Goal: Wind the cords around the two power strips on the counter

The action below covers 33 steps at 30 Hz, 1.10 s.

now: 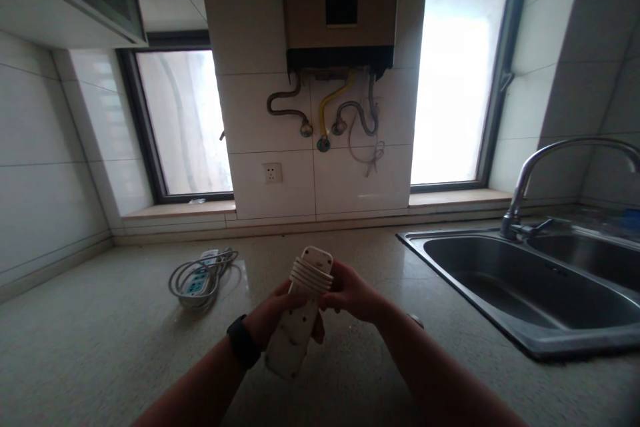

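Note:
A white power strip (pixel 293 339) is held tilted above the counter, its screwed underside facing me. Its white cord (pixel 311 275) is wound in several turns around the upper end. My left hand (pixel 280 313), with a black band on the wrist, grips the strip's middle, thumb across the underside and fingertips showing past the right edge. At the wound cord my right hand (pixel 347 290) is closed, its thumb and fingers at the right edge of the coils. To the left on the counter lies a second power strip (pixel 199 281) with blue-green sockets and a loosely looped grey cable.
A double steel sink (pixel 480 280) with a curved faucet (pixel 523 180) takes up the right side of the counter (pixel 125 320). On the tiled wall are a water heater (pixel 340 13) with pipes below and a wall socket (pixel 273 173), between two windows. A small round object sits behind my right forearm.

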### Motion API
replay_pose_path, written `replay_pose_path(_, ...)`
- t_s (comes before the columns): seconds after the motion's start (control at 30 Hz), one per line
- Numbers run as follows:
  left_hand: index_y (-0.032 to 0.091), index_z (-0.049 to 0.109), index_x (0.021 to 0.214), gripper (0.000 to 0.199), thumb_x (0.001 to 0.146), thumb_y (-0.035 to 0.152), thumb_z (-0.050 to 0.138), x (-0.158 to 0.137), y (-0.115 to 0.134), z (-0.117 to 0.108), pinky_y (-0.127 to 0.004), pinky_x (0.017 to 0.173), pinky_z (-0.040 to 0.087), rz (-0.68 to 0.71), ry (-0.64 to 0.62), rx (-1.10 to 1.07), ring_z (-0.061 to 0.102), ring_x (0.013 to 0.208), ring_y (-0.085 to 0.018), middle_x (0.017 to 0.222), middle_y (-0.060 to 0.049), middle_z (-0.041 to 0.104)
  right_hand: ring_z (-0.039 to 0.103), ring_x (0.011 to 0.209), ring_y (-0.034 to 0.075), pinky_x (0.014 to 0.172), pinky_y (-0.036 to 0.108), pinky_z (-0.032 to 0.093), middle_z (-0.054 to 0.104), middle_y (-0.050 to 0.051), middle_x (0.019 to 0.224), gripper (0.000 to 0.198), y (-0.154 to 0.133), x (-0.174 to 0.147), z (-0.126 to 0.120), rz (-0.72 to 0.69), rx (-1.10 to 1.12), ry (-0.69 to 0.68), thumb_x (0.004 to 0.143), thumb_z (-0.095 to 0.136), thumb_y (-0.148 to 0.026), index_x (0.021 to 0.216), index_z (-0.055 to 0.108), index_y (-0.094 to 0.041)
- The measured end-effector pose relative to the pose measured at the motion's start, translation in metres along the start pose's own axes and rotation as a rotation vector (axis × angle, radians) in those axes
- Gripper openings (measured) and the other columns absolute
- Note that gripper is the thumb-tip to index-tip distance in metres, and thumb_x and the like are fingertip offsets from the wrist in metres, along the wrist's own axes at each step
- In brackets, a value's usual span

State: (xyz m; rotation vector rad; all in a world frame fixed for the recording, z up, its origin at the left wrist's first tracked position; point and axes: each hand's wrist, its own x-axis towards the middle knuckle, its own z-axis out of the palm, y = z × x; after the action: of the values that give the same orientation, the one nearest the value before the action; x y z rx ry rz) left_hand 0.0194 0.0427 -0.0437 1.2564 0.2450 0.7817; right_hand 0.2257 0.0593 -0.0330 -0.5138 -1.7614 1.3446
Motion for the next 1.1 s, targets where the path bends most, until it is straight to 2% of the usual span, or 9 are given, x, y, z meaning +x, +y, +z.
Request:
replay_pose_path(0.13,0.011,0.062,0.115,0.045,0.085,0.045,0.067,0.000,-0.002,0.001,-0.035,0.060,0.060,-0.066,-0.071,-0.115,0.075,0.076,-0.029,0.090,-0.013,0.073,0.068,0.064,0.015,0.054,0.022,0.052,0.068,0.001,0.083,0.074,-0.010,-0.003,0.005,0.015,0.135,-0.089,0.060,0.094,-0.029,0.122,0.056,-0.016)
replay_pose_path(0.27,0.010,0.062,0.122,0.057,0.085,0.053,0.066,-0.001,-0.002,0.002,-0.030,0.055,0.057,-0.112,-0.126,-0.181,0.074,0.073,-0.026,0.093,-0.015,0.074,0.069,0.066,0.017,0.059,0.025,0.056,0.069,0.003,0.085,0.074,-0.013,-0.005,0.005,0.038,0.217,-0.182,0.062,0.093,-0.025,0.125,0.056,-0.017)
replay_pose_path(0.43,0.006,0.066,0.115,0.067,0.082,0.064,0.065,-0.002,-0.010,-0.005,-0.034,0.061,0.059,-0.191,-0.224,-0.210,0.074,0.077,-0.029,0.093,-0.019,0.074,0.068,0.064,0.015,0.054,0.019,0.052,0.069,0.001,0.078,0.077,-0.001,-0.003,0.006,0.011,0.209,-0.204,0.057,0.096,-0.027,0.123,0.057,-0.017)
replay_pose_path(0.57,0.005,0.063,0.123,0.080,0.081,0.073,0.061,-0.001,-0.013,-0.016,-0.037,0.067,0.058,-0.225,-0.207,-0.135,0.073,0.084,-0.030,0.102,-0.020,0.072,0.060,0.049,0.011,0.041,0.015,0.040,0.067,0.000,0.068,0.061,0.000,-0.001,0.009,0.006,0.162,-0.123,0.058,0.096,-0.024,0.107,0.062,-0.013)
replay_pose_path(0.7,0.022,0.039,0.149,0.077,0.087,0.057,0.067,-0.001,-0.006,-0.021,-0.038,0.068,0.057,-0.037,-0.021,0.109,0.073,0.081,-0.026,0.115,-0.016,0.069,0.053,0.046,0.008,0.039,0.016,0.036,0.064,-0.001,0.064,0.052,-0.009,0.001,0.008,-0.005,0.026,0.093,0.057,0.095,-0.030,0.096,0.067,-0.011)
replay_pose_path(0.83,0.030,0.010,0.160,0.105,0.081,0.038,0.078,0.003,-0.001,-0.014,-0.048,0.097,0.051,0.108,0.084,0.518,0.064,0.116,-0.030,0.142,-0.018,0.054,0.047,0.044,0.006,0.038,0.017,0.035,0.065,-0.001,0.067,0.053,-0.006,0.006,0.009,0.041,-0.147,0.386,0.058,0.093,-0.040,0.098,0.070,-0.013)
replay_pose_path(0.97,0.025,0.011,0.160,0.112,0.073,0.027,0.081,0.008,-0.009,-0.001,-0.054,0.117,0.033,0.299,0.313,1.097,0.039,0.143,-0.035,0.157,-0.019,0.037,0.054,0.049,0.009,0.043,0.021,0.040,0.073,0.004,0.082,0.058,0.004,0.011,0.015,0.065,-0.247,0.561,0.063,0.088,-0.048,0.108,0.072,-0.014)
replay_pose_path(1.03,0.022,0.014,0.160,0.105,0.074,0.020,0.074,0.010,-0.014,0.004,-0.053,0.114,0.038,0.305,0.454,1.326,0.043,0.140,-0.034,0.155,-0.019,0.040,0.064,0.058,0.015,0.049,0.023,0.046,0.076,0.006,0.086,0.054,0.005,0.011,0.020,0.077,-0.339,0.623,0.067,0.085,-0.050,0.108,0.074,-0.015)
replay_pose_path(1.1,0.020,0.014,0.160,0.095,0.079,0.018,0.066,0.012,-0.016,0.008,-0.048,0.104,0.049,0.215,0.556,1.472,0.057,0.128,-0.033,0.146,-0.019,0.052,0.071,0.073,0.022,0.061,0.027,0.052,0.078,0.008,0.089,0.050,0.002,0.011,0.027,0.088,-0.438,0.680,0.069,0.083,-0.049,0.106,0.075,-0.016)
